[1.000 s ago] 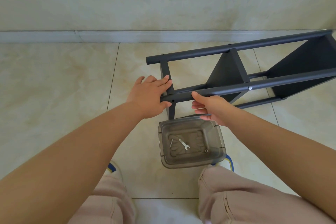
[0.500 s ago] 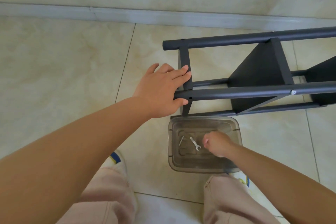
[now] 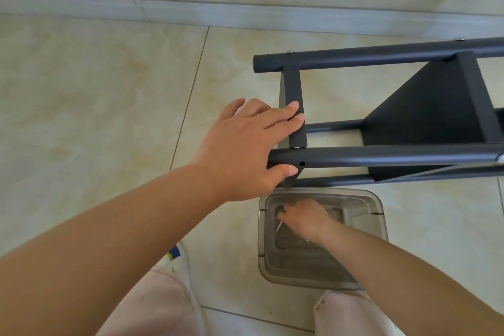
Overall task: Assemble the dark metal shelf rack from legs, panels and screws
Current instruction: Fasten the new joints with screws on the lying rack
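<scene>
On the tiled floor (image 3: 95,84), the left hand (image 3: 245,153) comes first from the left: its fingers lie straight across the dark end crossbar (image 3: 293,106) and its thumb hooks under the near leg tube (image 3: 381,157), so it braces the rack (image 3: 425,117) without clenching it. The rack lies on its side, its long axis running from that hand out to the right edge of the view, with the far leg tube (image 3: 381,58) toward the skirting and a shelf panel (image 3: 425,114) standing between the two. Just beside the thumb, in the near tube, an open screw hole (image 3: 302,163) faces the camera; this looks like the joint that has no fastener yet. Right of and below the left hand, touching the rack's near foot, sits a clear plastic tub (image 3: 379,215). The right hand (image 3: 305,219) reaches down into it, fingers bent toward a small silvery tool (image 3: 278,226) at their tips; I cannot tell whether it has hold of anything. The hole lies up and slightly left of the right hand, which is the free one and the nearer to the hardware.
</scene>
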